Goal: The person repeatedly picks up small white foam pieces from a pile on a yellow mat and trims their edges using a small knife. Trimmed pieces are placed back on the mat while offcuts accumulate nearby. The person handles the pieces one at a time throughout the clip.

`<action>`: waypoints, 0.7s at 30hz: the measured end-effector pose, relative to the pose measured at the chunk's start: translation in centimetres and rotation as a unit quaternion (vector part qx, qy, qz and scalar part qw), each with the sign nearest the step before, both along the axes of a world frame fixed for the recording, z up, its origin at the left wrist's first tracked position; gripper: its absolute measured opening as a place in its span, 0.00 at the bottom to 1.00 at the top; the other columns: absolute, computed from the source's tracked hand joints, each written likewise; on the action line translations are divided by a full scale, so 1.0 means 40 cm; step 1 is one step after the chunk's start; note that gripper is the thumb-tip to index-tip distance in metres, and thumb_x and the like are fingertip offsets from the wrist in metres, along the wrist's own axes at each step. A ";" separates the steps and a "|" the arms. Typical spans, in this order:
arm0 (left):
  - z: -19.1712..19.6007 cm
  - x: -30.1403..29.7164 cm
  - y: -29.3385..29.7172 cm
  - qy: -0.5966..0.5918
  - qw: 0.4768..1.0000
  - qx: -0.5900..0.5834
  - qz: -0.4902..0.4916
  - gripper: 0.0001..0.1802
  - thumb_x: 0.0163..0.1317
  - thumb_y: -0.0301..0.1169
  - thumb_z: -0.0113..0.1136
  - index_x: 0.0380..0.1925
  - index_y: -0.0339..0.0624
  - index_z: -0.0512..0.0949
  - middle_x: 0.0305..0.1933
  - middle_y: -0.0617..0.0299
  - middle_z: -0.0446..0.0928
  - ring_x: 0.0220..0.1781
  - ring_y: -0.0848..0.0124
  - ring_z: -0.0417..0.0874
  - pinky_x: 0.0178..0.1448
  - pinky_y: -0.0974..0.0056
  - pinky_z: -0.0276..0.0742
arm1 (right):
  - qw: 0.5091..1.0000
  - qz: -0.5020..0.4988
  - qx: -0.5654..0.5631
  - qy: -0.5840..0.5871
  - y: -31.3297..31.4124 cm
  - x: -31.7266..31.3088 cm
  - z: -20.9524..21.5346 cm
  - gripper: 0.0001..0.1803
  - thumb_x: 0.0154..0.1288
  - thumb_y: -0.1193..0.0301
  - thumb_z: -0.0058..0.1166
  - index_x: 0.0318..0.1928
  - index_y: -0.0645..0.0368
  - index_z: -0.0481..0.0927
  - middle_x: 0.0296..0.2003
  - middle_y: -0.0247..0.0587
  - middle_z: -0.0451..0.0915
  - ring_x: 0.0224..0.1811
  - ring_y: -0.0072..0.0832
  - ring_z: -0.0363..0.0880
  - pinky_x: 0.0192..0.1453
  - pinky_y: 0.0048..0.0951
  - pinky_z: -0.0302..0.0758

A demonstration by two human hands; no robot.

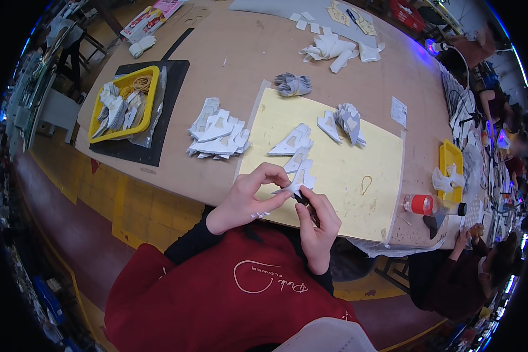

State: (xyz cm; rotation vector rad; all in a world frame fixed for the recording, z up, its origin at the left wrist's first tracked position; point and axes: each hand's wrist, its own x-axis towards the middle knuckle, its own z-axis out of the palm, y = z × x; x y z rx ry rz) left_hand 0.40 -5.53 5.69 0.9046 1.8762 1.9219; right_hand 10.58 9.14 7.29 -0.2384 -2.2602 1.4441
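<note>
My left hand (249,196) pinches a small white cut-out piece (299,179) over the near edge of a yellow mat (358,158). My right hand (318,226) is closed around a thin dark tool (304,202) whose tip touches the underside of that piece. Two more white cut-outs (292,142) lie on the mat just beyond my hands. A bundle of white and grey pieces (347,122) sits farther back on the mat, and a rubber band (365,184) lies to the right.
A stack of white cut-outs (218,136) lies left of the mat. A yellow tray (125,104) with pieces and rubber bands sits on a black sheet at far left. At right are a red-capped bottle (425,204), another yellow tray (450,159) and a seated person (469,270).
</note>
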 end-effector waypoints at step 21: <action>0.014 0.005 0.005 -0.035 0.999 0.006 0.018 0.17 0.58 0.22 0.66 0.44 0.37 0.70 0.40 0.60 0.78 0.46 0.72 0.83 0.54 0.66 0.77 | 0.991 0.014 -0.130 0.034 -0.012 0.001 -0.035 0.15 0.64 0.83 0.56 0.51 0.64 0.83 0.33 0.38 0.78 0.29 0.21 0.72 0.33 0.18 0.66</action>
